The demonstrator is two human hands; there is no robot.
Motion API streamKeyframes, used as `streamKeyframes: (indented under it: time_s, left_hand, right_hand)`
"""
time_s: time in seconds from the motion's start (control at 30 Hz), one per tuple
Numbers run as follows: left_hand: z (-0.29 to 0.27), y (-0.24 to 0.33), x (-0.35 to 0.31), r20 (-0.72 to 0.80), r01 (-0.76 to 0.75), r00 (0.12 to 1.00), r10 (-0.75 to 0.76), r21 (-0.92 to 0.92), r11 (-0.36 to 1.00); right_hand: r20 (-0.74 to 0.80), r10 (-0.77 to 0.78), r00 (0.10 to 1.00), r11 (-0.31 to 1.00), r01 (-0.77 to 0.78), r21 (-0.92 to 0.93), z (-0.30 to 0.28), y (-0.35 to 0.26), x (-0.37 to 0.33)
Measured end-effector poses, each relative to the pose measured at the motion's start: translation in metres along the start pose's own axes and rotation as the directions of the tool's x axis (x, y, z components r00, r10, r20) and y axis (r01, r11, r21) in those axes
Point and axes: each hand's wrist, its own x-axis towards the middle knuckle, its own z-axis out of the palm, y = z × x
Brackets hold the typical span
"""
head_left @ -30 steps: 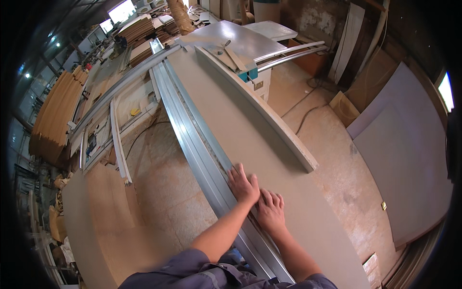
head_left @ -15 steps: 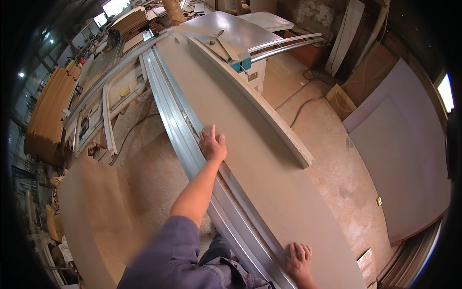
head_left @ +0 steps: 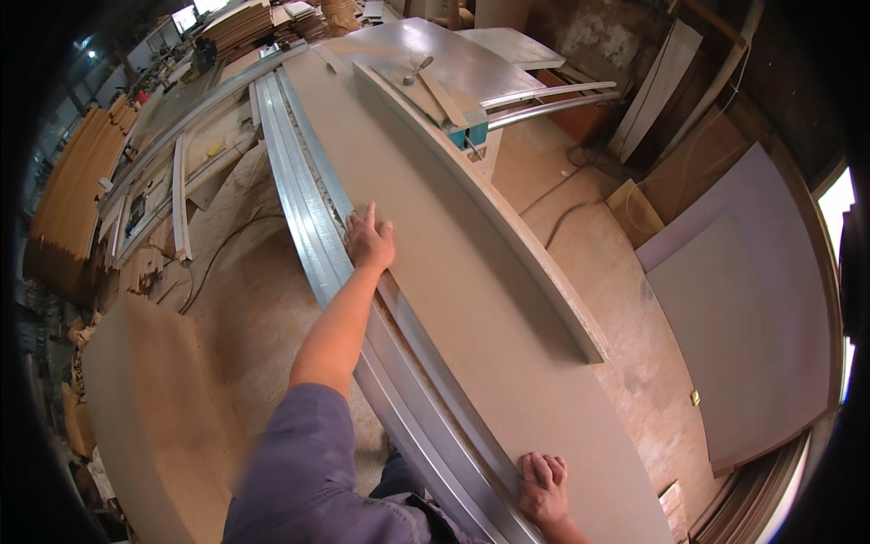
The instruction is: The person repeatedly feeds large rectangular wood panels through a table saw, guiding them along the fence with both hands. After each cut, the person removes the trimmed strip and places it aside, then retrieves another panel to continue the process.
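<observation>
Right hand (head_left: 544, 488), lower right of centre: on the tan panel (head_left: 580, 426), fingers bunched, curled; can't tell if gripping. Left hand (head_left: 370, 245), mid-frame: on panel's left edge, fingers spread, index pointing up-frame. Panel runs bottom right to upper centre, beside metal rail (head_left: 299, 213). Pale upright strip (head_left: 530, 249) stands on it. Steel tabletop (head_left: 408, 50), top centre.

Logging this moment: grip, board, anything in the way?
Left grip open, right grip curled, both at left edge of board. Board flat beside metal rail. Upright strip along right side, apart from both.
</observation>
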Motion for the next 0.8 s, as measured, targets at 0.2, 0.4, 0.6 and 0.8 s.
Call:
streamKeyframes:
  time_s: [0.2, 0.4, 0.6, 0.8]
  left_hand:
    - [0.004, 0.014, -0.021, -0.026, 0.134, 0.990, -0.138, -0.113, 0.984]
    - [-0.009, 0.090, -0.250, 0.107, 0.044, 0.993, -0.039, -0.047, 0.998]
    - [-0.049, 0.142, -0.427, 0.177, -0.035, 0.983, 0.047, -0.071, 0.997]
    - [-0.053, 0.116, -0.385, 0.117, -0.082, 0.990, 0.082, -0.009, 0.997]
  right_hand:
    - [-0.002, 0.015, 1.000, 0.999, -0.016, -0.038, 0.009, 0.002, 0.011]
    - [-0.035, 0.037, 0.999, 0.998, -0.039, -0.040, 0.010, -0.002, 0.014]
    - [-0.123, 0.017, 0.992, 0.995, -0.005, 0.097, 0.004, -0.010, 0.020]
    - [-0.063, 0.285, 0.956, 0.904, -0.247, 0.350, -0.056, -0.018, -0.044]
